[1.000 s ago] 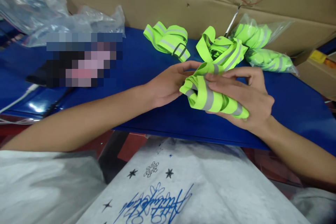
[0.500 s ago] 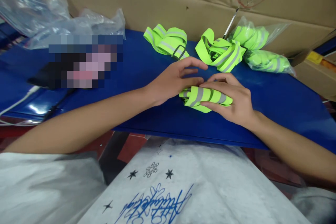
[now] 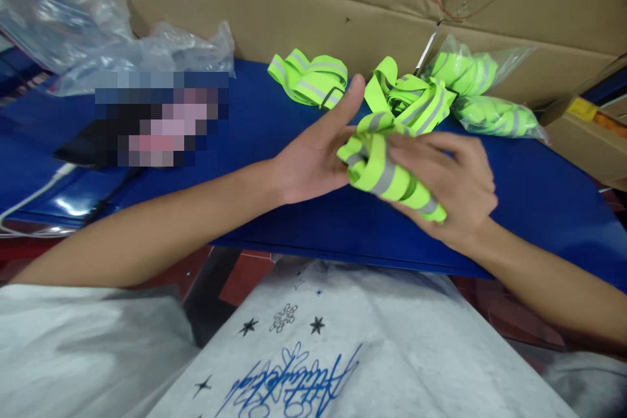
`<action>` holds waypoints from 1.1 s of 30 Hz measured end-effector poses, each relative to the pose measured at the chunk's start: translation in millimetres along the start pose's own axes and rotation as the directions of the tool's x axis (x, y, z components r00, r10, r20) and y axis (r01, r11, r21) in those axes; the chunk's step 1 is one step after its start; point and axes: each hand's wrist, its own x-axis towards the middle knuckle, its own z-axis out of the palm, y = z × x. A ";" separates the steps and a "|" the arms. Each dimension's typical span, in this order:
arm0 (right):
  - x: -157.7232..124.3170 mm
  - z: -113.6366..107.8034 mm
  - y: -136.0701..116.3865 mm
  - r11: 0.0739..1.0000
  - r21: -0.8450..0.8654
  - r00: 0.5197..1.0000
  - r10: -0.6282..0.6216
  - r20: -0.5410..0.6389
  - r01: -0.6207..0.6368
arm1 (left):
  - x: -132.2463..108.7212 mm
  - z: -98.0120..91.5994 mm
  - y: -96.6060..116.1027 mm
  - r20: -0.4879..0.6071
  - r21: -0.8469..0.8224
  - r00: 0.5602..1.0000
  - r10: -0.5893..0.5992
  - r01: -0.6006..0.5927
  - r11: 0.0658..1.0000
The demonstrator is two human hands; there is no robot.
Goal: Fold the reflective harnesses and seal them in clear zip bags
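In my right hand (image 3: 455, 183) is a folded bundle of neon-yellow reflective strap (image 3: 386, 170) with grey stripes, gripped between thumb and fingers above the table. It tilts, its looped left end higher than its right. My left hand (image 3: 318, 160) is beside that left end, palm turned up, thumb raised and apart. Its other fingers are partly hidden behind the bundle, so I cannot tell whether they touch it. Beyond the hands lie a loose reflective strap with a black buckle (image 3: 308, 78) and a tangled reflective strap (image 3: 411, 95).
Two clear bags of neon strap (image 3: 465, 72) sit at the back right of the blue table (image 3: 274, 222). Clear plastic bags (image 3: 147, 52) lie at the left, behind a blurred-out dark object with a white cable (image 3: 34, 189). Cardboard (image 3: 294, 6) walls off the back.
My right hand has turned the strap bundle, lifting its left end. My left hand has rolled from palm-down over the bundle to palm-up with the thumb raised.
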 end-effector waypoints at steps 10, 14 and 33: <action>2.4 9.3 2.5 0.932 0.245 0.963 0.268 0.035 -0.269 | 4.4 -24.0 -15.4 0.030 0.286 0.984 0.174 -0.175 0.942; 0.8 11.2 0.8 0.881 0.350 0.948 0.298 0.116 -0.319 | 4.3 -25.6 -8.3 0.006 0.562 0.968 0.249 -0.210 0.800; -8.1 24.6 23.2 0.751 0.225 0.783 0.591 0.190 -0.621 | -63.6 -119.3 107.2 -0.182 0.976 0.859 0.478 0.219 -0.022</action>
